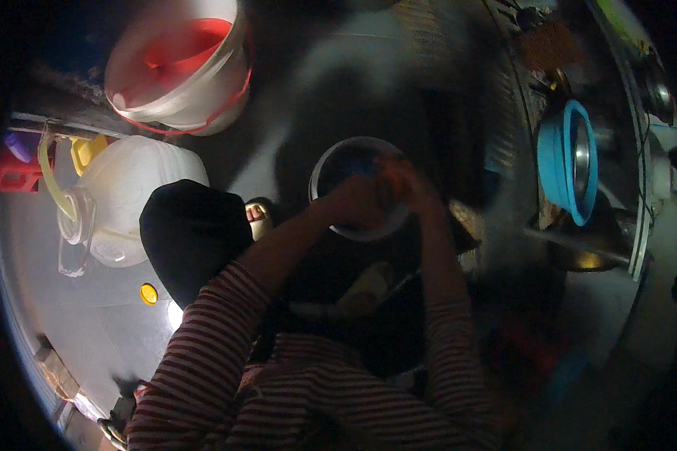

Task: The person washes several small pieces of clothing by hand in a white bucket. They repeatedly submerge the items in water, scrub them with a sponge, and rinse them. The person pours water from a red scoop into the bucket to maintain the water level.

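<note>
A round vessel with a pale rim (316,175) stands on the floor in front of me, in deep shadow. Over it my left hand (356,198) and my right hand (407,179) come together, both blurred and dim. Something orange-red (390,176) shows between the hands, too dark to name; which hand holds it is unclear. Inside the vessel a bluish patch (361,164) is visible, its nature hidden by the gloom. My striped sleeves lead down to both forearms.
A white bucket (220,93) with a red vessel (194,48) inside stands at upper left. Below it lies a large translucent jug (141,186). A yellow cap (149,293) rests on the floor. On the right, a blue basin (553,163) leans by a rack (634,225).
</note>
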Action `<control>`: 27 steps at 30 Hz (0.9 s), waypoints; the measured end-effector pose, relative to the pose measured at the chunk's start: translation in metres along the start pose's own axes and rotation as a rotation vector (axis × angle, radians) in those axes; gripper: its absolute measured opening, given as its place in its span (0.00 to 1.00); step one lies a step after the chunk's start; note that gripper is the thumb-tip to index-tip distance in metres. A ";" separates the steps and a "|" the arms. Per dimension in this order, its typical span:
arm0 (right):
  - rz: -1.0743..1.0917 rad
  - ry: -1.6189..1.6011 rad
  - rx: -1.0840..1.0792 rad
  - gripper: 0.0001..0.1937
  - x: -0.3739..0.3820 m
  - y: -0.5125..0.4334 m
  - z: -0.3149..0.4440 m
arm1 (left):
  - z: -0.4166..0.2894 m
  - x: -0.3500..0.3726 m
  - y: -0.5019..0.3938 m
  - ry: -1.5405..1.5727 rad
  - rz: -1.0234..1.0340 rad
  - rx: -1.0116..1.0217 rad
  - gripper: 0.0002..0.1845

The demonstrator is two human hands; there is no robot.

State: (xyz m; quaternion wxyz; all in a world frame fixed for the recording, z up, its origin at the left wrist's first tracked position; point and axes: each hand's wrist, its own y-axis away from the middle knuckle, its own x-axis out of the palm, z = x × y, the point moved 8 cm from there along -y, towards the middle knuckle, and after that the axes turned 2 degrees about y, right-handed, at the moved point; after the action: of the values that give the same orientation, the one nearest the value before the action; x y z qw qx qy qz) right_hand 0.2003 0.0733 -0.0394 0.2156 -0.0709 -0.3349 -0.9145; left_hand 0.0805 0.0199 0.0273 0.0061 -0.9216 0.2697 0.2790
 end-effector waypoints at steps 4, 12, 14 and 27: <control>-0.094 0.060 0.045 0.14 -0.020 -0.014 -0.019 | -0.003 -0.008 0.005 -0.004 -0.129 -0.167 0.31; -0.677 1.600 -0.294 0.14 0.042 0.000 0.033 | -0.007 -0.011 0.022 -0.163 -0.371 -0.332 0.31; -0.654 1.745 -0.350 0.18 0.056 0.001 0.037 | -0.007 -0.013 0.023 -0.046 -0.426 -0.234 0.28; 0.203 -0.239 -0.543 0.32 0.073 0.038 0.069 | -0.039 0.008 0.015 1.385 -0.289 0.132 0.29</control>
State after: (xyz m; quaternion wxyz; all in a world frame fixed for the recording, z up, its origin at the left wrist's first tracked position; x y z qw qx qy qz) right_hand 0.1505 0.0667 0.0556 0.2380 -0.2661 -0.0926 -0.9295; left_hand 0.0989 -0.0031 0.0578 -0.0740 -0.9113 0.1031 -0.3917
